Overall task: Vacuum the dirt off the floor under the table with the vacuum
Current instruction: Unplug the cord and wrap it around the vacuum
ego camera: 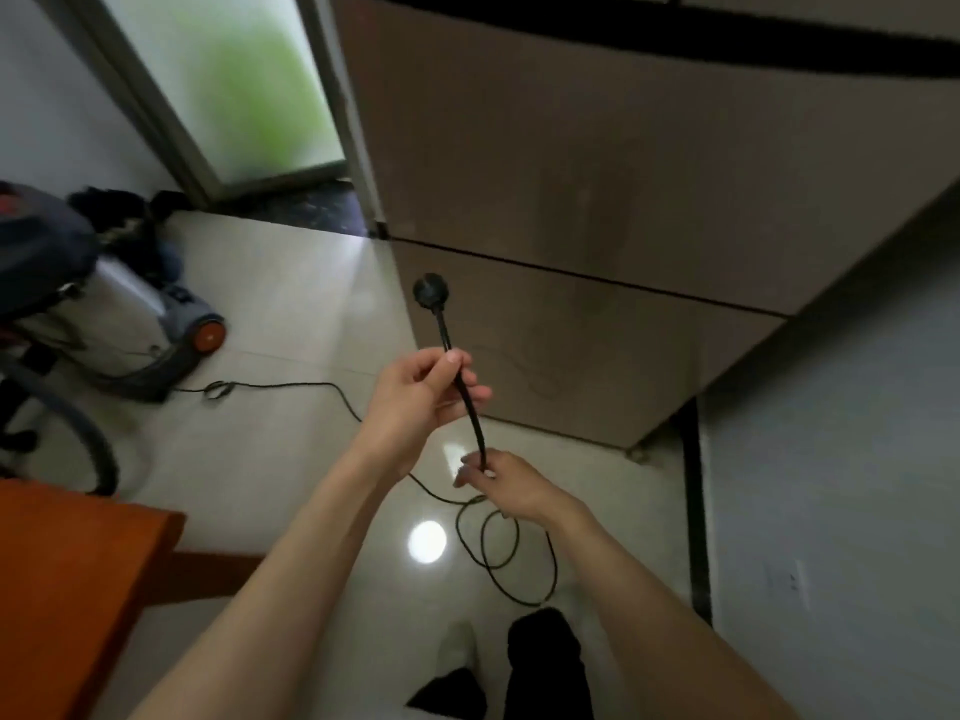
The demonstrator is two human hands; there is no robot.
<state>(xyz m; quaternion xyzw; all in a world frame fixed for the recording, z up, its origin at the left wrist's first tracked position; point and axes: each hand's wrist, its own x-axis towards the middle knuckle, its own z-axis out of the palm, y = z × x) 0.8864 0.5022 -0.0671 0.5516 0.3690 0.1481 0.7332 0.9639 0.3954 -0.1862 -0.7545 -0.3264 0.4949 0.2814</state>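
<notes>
A grey canister vacuum (111,309) with an orange wheel stands on the pale floor at the left, its dark hose (85,439) curving down beside it. Its black power cord (322,389) runs across the floor to me and hangs in loops below my hands. My left hand (421,392) pinches the cord a short way below the round black plug (430,289), which points up. My right hand (501,483) grips the same cord lower down. The orange-brown table (72,579) fills the lower left corner.
A tall brown cabinet (623,226) rises right in front of me. A frosted glass door (223,85) is at the back left, with dark clutter (124,210) on the floor by it. A pale wall (831,485) is on my right. My legs (545,667) show at the bottom.
</notes>
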